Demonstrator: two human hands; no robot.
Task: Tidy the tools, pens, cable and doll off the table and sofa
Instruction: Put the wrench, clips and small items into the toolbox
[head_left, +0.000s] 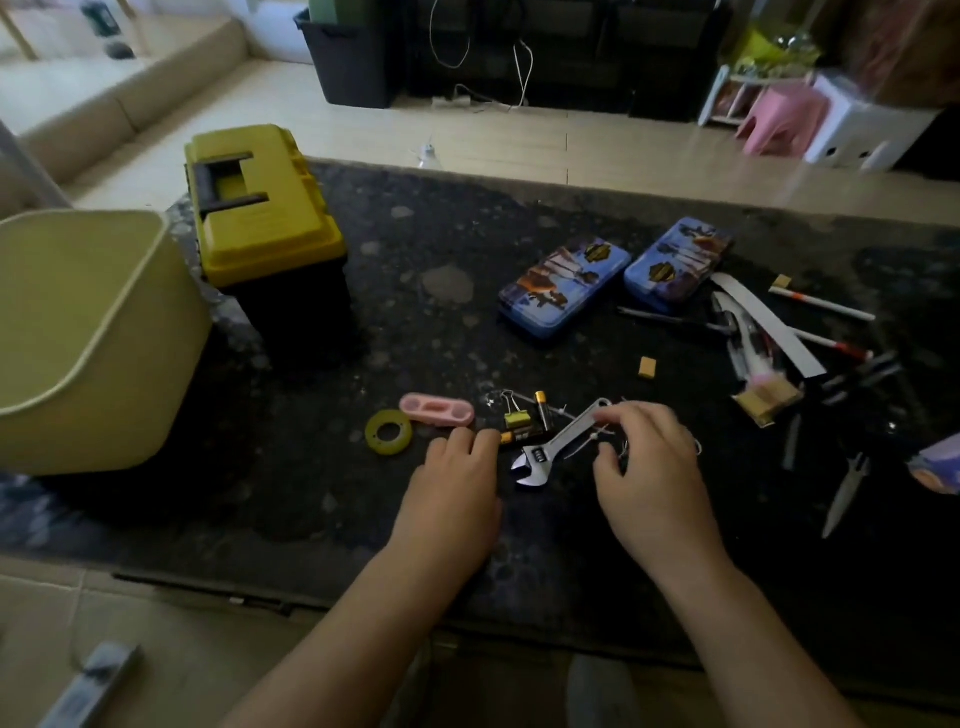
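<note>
Right hand (649, 467) over wrench (558, 441) on table (415, 234)

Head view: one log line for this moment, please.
left hand resting beside batteries | right hand curled over wrench, grip unclear | toolbox closed

Head camera, near, looks forward-down onto table (415, 234)
</note>
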